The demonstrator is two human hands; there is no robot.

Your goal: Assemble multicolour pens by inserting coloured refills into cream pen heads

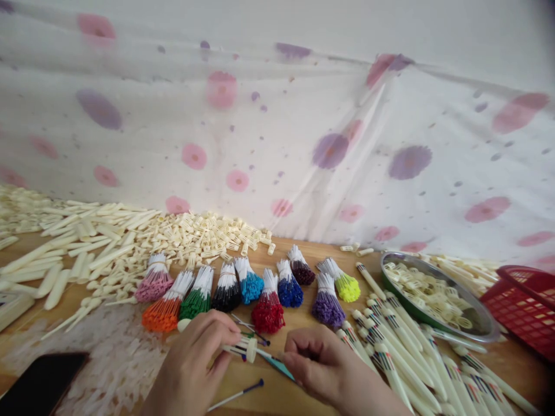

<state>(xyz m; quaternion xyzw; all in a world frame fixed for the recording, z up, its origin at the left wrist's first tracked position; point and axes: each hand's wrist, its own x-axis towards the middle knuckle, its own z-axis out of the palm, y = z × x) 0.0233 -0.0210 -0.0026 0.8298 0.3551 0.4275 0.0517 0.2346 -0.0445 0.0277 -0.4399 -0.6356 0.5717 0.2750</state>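
Note:
My left hand is closed around a cream slotted pen part, its round open end facing right. Some coloured refill ends show along that part. At its opening lies a light blue and white pen refill, whose other end reaches my right hand, with thumb and fingers pinched on it. On the wood below sits a single blue-tipped refill. Behind my hands stand several bundles of refills, among them orange, green, red, purple and yellow.
Multicolour pens are heaped at right, beside a metal bowl of small cream rings and a red basket. Cream pen barrels and small slotted parts pile up at back left. A dark phone lies at front left.

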